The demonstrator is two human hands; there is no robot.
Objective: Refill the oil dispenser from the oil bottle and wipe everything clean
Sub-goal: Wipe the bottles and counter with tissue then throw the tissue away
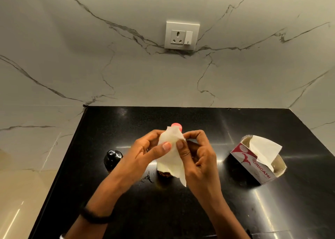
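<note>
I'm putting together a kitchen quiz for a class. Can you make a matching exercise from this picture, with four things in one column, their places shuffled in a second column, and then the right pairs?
Things
1. tissue
2. tissue box
3. socket
4. dispenser

Places
A. on the marble wall
B. on the counter, right of the hands
C. pinched by the left hand and right hand
D. on the counter, left of the hands

Pairs: 1-C, 2-B, 3-A, 4-D

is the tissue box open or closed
Open: the red and white cardboard tissue box has its top torn open, and a white tissue sticks up out of it.
</note>
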